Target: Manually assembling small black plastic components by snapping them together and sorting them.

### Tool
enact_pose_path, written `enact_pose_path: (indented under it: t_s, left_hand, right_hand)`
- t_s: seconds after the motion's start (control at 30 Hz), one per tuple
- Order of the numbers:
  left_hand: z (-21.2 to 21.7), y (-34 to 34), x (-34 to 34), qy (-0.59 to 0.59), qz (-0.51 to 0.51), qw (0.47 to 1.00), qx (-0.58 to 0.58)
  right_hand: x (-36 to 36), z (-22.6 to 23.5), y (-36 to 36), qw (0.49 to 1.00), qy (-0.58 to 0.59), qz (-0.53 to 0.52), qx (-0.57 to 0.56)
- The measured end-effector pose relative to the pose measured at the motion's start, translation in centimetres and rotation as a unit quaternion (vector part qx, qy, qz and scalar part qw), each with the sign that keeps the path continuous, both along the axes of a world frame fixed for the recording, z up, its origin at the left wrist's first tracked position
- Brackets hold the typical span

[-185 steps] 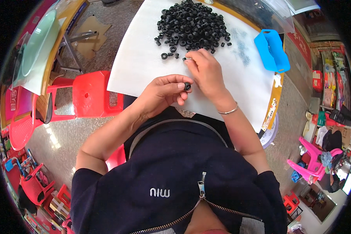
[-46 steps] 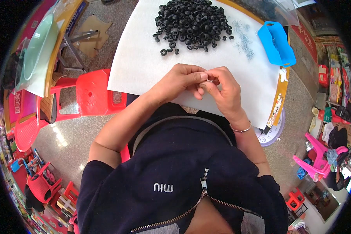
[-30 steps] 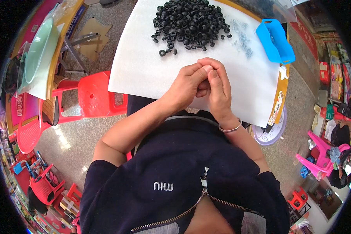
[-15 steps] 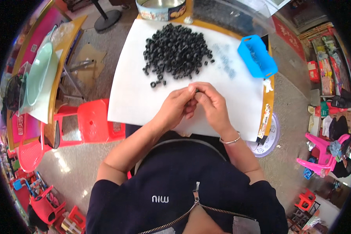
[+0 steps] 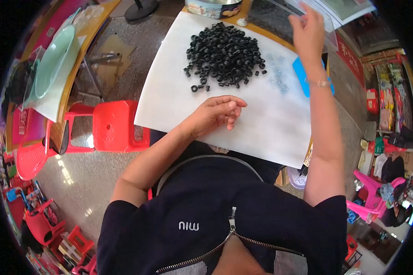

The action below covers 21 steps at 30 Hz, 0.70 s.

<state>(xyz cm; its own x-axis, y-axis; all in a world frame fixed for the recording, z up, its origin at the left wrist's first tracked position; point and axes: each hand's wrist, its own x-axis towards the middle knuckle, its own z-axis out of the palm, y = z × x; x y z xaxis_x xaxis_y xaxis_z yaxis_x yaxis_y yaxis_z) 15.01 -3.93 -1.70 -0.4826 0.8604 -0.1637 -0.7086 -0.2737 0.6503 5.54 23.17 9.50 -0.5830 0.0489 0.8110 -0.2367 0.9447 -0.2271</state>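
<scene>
A heap of small black rubber rings (image 5: 225, 52) lies on a white sheet (image 5: 170, 91) that covers the table. My left hand (image 5: 218, 112) rests on the sheet just below the heap, fingers loosely bent, with nothing visible in it. My right hand (image 5: 307, 30) is stretched far out over a clear plastic container (image 5: 273, 13) of dark pieces at the table's far edge. Whether it holds anything is hidden. A blue tray (image 5: 300, 73) shows partly under my right forearm, beside a scatter of tiny metal bits (image 5: 276, 75).
A round tin (image 5: 213, 7) stands at the far edge. A red plastic stool (image 5: 119, 126) is at my left, next to a side table with a green glass plate (image 5: 53, 57). Pink chairs (image 5: 367, 206) stand on the floor to the right.
My hands, joined near my chest over a small piece, have parted. The right hand has reached far forward to the clear container; the left has settled on the sheet.
</scene>
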Motion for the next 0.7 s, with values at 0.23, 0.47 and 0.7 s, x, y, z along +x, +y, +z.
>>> enact_pose_path:
  t_s: [0.23,0.47,0.7]
  left_hand:
    - [-0.6,-0.3,0.0,0.03,-0.06,0.998,0.012]
    - [-1.1,-0.4,0.1,0.037,-0.048,0.998,0.015]
    - [-1.3,0.0,-0.1,-0.025,-0.024,0.999,0.027]
  right_hand:
    - [6.3,-7.2,-11.4,0.914,-0.23,0.334,-0.002]
    - [3.9,-8.6,-15.0,0.879,-0.252,0.381,0.14]
    - [4.4,-7.9,-13.3,0.903,-0.232,0.36,0.044]
